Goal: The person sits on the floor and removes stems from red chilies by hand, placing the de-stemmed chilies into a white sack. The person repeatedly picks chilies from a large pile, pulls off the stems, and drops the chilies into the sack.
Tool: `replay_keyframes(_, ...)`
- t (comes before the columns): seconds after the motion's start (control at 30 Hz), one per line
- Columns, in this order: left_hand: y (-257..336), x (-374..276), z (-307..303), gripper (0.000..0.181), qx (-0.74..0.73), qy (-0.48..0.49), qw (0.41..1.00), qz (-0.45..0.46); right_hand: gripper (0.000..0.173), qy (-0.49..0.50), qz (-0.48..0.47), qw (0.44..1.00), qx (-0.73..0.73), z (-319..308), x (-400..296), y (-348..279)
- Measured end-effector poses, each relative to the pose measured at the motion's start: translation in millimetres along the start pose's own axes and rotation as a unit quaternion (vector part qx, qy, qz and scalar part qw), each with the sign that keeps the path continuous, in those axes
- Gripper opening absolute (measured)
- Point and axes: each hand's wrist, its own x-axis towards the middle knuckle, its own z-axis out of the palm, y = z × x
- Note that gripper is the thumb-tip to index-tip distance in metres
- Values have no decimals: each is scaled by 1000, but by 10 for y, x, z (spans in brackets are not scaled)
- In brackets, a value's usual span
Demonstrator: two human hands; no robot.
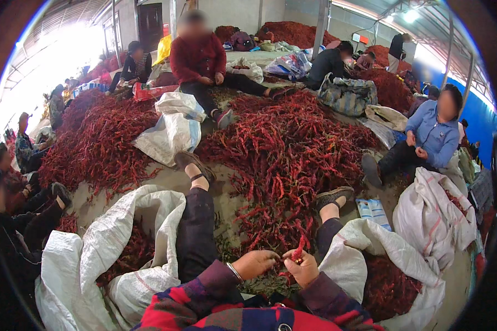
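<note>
Dried red chili peppers (299,250) stick up from my right hand (303,267), whose thumb and fingers are closed on them. Close beside it on the left, my left hand (254,264) has its fingertips brought together near the chilies; whether they pinch a stem cannot be told. A metal bangle (234,271) circles the left wrist. Beyond both hands a large heap of dried red chilies (281,165) spreads over the floor between my outstretched legs. Loose stems and leaf bits (269,283) lie below the hands.
An open white woven sack (87,252) with chilies inside stands at my left, another (352,256) at my right. A seated person (196,58) faces me across the heap; one in blue (435,128) sits at the right. More people, sacks and a second chili heap (103,140) surround me.
</note>
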Motion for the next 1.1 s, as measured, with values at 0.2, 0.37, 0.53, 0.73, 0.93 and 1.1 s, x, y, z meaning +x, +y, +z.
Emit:
replay_keyframes(0.2,57,-50,117,14,205,-80,969,110,7,-66,48,996,33,-1,-12,-2)
replay_keyframes(0.37,-39,-54,174,14,83,-44,991,90,10,-50,19,999,-7,-59,1,125)
replay_keyframes(0.53,9,-71,143,16,97,-43,993,45,15,-47,8,998,-40,-99,6,200)
replay_keyframes(0.73,-56,-56,149,18,88,-47,994,48,16,-36,-1,998,-47,-94,1,240)
replay_keyframes(0.93,-18,-54,157,21,-25,-65,998,2,13,-32,-17,998,-51,-72,-10,167)
replay_keyframes(1.1,-53,-60,174,18,-64,-51,997,10,13,-24,-48,996,-69,-57,-21,159)
